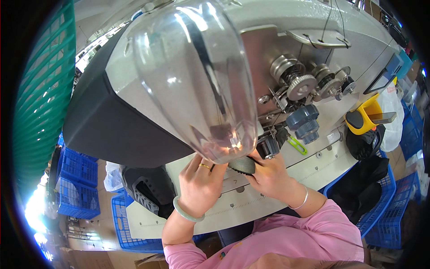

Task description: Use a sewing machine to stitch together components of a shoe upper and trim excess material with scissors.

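Between my hands, under the needle area of a sewing machine (313, 27), is a grey mesh fabric piece (242, 165) with a dark serrated edge. Its far part is hidden behind the machine's clear shield (179, 89). My left hand (201, 181) has its fingers bent in at the piece's left side, the tips blurred through the shield. A ring and a pale green bangle are on that hand and wrist. On the other side my right hand (271, 175) grips the piece between thumb and fingers. A lamp glows just beyond the fingertips.
A black shoe upper (148, 190) lies on the left of the white sewing table (237, 204). Green-handled thread snips (297, 145) lie right of the needle area. Farther right are a yellow tape dispenser (365, 114) and a blue basket (380, 197) holding black pieces.
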### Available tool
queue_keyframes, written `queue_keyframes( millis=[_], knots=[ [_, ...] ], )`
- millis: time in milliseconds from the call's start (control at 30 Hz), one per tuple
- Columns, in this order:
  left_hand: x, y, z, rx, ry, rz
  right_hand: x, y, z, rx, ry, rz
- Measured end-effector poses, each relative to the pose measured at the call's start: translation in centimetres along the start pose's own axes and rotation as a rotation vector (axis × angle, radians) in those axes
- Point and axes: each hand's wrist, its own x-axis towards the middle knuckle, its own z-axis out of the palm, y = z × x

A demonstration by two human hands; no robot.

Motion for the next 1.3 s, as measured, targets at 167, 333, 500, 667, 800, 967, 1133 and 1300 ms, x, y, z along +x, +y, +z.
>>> queue_keyframes(
  millis=[167, 333, 500, 667, 800, 967, 1133, 1300],
  knots=[
    [-0.1, -1.0, 0.6, -0.148, 0.090, -0.129, 1.3, -0.6, 0.3, -0.065, -0.005, 0.048],
    [0.6, -0.1, 2.8, -0.139, 0.385, -0.154, 1.4, 0.2, 0.8, 0.193, 0.013, 0.052],
    [0.2, 0.2, 1.9, -0.044, 0.190, -0.092, 1.3, 1.0, 0.4, 0.207, 0.042, -0.047],
    [0.2, -0.1, 0.3, -0.020, 0.066, -0.013, 0.8, 0.7, -0.4, 0.112, -0.009, -0.056],
    [0.2, -0.1, -0.2, 0.025, 0.031, 0.015, 0.2, -0.2, -1.0, 0.068, -0.023, -0.029],
    [0.3, -0.1, -0.3, 0.033, 0.008, 0.021, 0.5, -0.5, -1.8, 0.050, -0.035, 0.033],
    [0.4, -0.1, -0.4, 0.031, -0.028, 0.020, 1.1, 0.0, -1.6, 0.024, 0.062, -0.065],
    [0.6, -0.2, -0.3, 0.016, -0.014, 0.034, 0.8, -0.5, -1.8, 0.008, -0.028, 0.005]
  ],
)
